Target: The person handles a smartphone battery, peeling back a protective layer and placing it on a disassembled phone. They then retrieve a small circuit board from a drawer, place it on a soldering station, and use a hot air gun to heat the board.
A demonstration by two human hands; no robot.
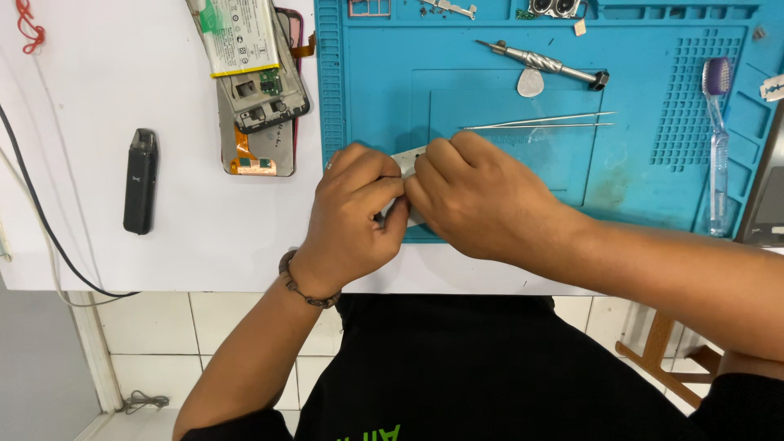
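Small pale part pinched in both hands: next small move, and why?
Probably lay the small pale part flat on the blue mat. The left hand and right hand cover most of it, it sits over the mat's near edge, and the tweezers lie just beyond.

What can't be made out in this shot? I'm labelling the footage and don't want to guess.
- Small pale part, head view: mostly covered by the left hand and right hand; its shape is unclear.
- Fingertips of both hands: curled together, so the grip is hidden.
- Small parts at the blue mat's far edge: cut off by the top edge.
- Opened phone: battery cut by the top edge.
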